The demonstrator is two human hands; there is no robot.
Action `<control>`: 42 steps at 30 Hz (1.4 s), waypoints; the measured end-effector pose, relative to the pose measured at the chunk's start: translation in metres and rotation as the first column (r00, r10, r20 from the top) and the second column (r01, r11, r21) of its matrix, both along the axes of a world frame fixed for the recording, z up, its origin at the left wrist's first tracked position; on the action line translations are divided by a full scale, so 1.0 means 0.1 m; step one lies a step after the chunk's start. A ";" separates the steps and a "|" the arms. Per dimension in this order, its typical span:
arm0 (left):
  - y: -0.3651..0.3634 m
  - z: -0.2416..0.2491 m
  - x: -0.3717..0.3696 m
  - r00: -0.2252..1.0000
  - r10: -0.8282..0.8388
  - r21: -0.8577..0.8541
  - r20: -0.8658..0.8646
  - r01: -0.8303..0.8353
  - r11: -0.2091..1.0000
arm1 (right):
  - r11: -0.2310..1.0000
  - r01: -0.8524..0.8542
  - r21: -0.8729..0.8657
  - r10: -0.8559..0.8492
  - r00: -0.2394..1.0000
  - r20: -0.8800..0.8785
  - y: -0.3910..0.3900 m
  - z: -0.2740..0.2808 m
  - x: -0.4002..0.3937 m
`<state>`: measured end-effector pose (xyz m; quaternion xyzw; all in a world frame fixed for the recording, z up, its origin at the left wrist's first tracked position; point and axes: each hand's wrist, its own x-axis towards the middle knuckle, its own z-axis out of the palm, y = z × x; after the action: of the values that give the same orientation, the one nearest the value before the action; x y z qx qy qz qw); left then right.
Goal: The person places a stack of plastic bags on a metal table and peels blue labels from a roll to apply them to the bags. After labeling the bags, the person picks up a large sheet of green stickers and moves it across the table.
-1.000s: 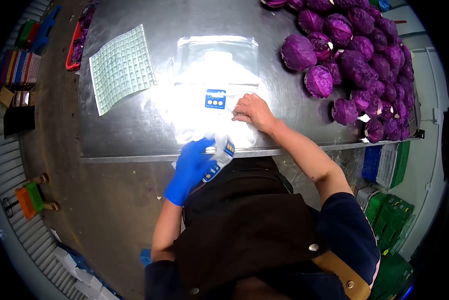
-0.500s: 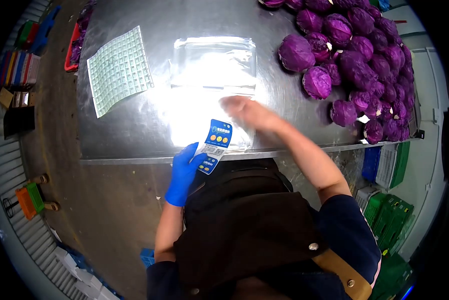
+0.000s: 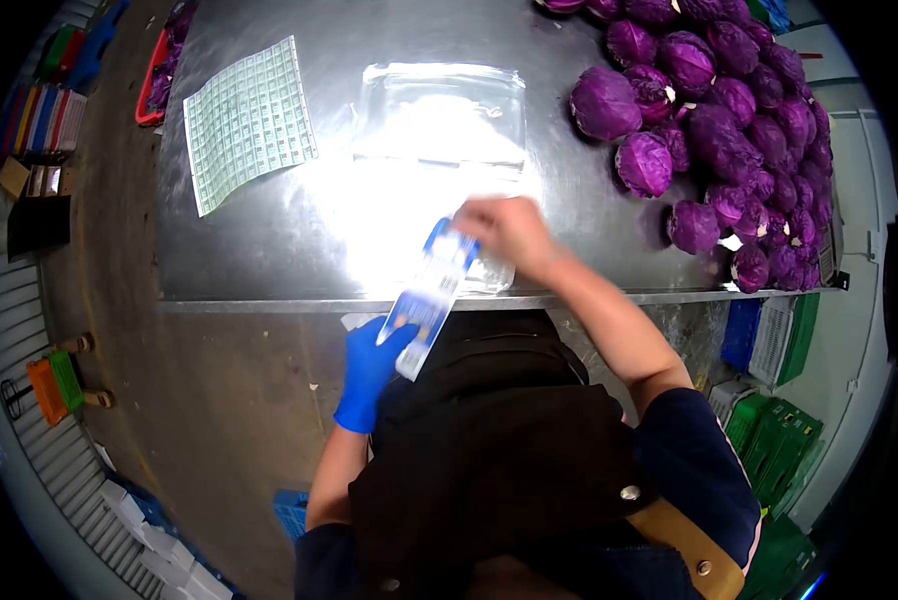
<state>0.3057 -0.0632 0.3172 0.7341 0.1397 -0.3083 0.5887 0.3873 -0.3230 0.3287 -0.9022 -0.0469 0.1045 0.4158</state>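
In a blue glove, my left hand (image 3: 369, 370) grips the lower part of a strip of blue-and-white printed labels (image 3: 424, 295) at the table's front edge. My bare right hand (image 3: 509, 232) is closed at the strip's upper end, its fingertips slightly blurred. The print is smeared by motion. Just beyond my hands, clear plastic bags (image 3: 439, 115) lie flat on the metal table (image 3: 229, 255), partly lost in glare. To the left on the table is a sheet of small pale green stickers (image 3: 252, 122).
Many purple cabbages (image 3: 714, 140) are heaped on the table's right side. A red crate (image 3: 152, 80) with purple contents stands beyond the left edge. Green crates (image 3: 781, 450) are stacked at the lower right, and a blue crate (image 3: 291, 512) sits on the floor.
My right hand has come from over the plastic bags to the upper end of the label strip. More of the strip now shows, stretched between my hands. The view has shifted slightly.
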 end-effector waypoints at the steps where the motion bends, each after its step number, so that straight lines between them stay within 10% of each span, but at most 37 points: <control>1: 0.07 0.02 -0.03 0.999 0.033 -0.053 -0.040 -0.035 0.998 | 0.999 0.033 -0.015 -0.033 0.999 0.044 -0.16 -0.09 0.18; 6: -0.07 0.02 0.22 0.855 -0.235 -0.014 0.462 0.272 0.962 | 0.950 -0.120 -0.288 0.178 0.966 0.185 -0.02 -0.39 0.43; 7: -0.08 -0.12 0.27 0.796 -0.376 0.111 0.474 0.370 0.922 | 0.827 -0.225 -0.515 0.248 0.968 -0.026 0.08 -0.39 0.42; 9: -0.04 -0.48 0.34 0.633 -0.634 0.357 0.444 0.524 0.773 | 0.892 -0.076 -0.446 0.168 0.971 0.171 0.03 -0.35 0.31; 11: -0.08 -0.46 0.34 0.674 -0.622 0.362 0.399 0.507 0.782 | 0.947 0.057 -0.317 0.064 0.932 0.357 -0.10 -0.24 0.17; 15: -0.12 -0.48 0.37 0.636 -0.586 0.379 0.502 0.447 0.810 | 0.881 -0.271 -0.388 0.393 0.876 0.281 -0.43 -0.67 -0.16; 19: -0.19 -0.12 0.29 0.839 -0.346 0.079 0.421 0.346 0.935 | 0.924 -0.268 -0.274 0.351 0.878 0.325 -0.49 -0.84 0.02; 22: -0.30 -0.13 0.36 0.801 -0.334 0.007 0.497 0.381 0.925 | 0.983 -0.169 0.078 0.167 0.985 0.034 -0.58 -0.69 0.24; 23: -0.30 -0.36 0.34 0.824 -0.316 0.039 0.470 0.338 0.940 | 0.980 0.119 0.158 -0.105 0.990 -0.094 -0.64 -0.70 0.38; 26: -0.28 -0.38 0.34 0.922 -0.243 0.004 0.301 0.254 0.967 | 0.621 0.734 0.274 -0.764 0.646 0.001 -0.84 -0.53 0.67; 27: -0.26 -0.33 0.34 0.917 -0.242 -0.008 0.317 0.258 0.966 | 0.670 0.686 0.285 -0.737 0.660 0.144 -0.75 -0.24 0.56; 29: -0.21 -0.27 0.34 0.928 -0.217 -0.056 0.302 0.245 0.968 | 0.797 0.404 0.450 -0.364 0.915 -0.176 -0.45 -0.11 0.20; 32: -0.17 -0.17 0.31 0.963 -0.186 -0.129 0.197 0.214 0.968 | 0.905 -0.133 0.403 0.277 0.905 -0.324 -0.11 0.07 -0.10; 37: -0.43 0.25 0.37 0.955 0.125 -0.270 0.269 -0.050 0.962 | 0.920 -0.249 0.302 0.254 0.967 0.021 0.23 0.21 -0.33; 42: -0.12 -0.01 0.20 0.995 -0.051 0.073 0.081 0.045 0.996 | 0.980 -0.188 0.059 0.172 0.962 0.210 0.12 0.03 -0.22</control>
<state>0.3261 -0.0752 0.3157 0.7699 0.1082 -0.2864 0.5600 0.3656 -0.3107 0.3313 -0.8831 -0.1752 0.0469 0.4328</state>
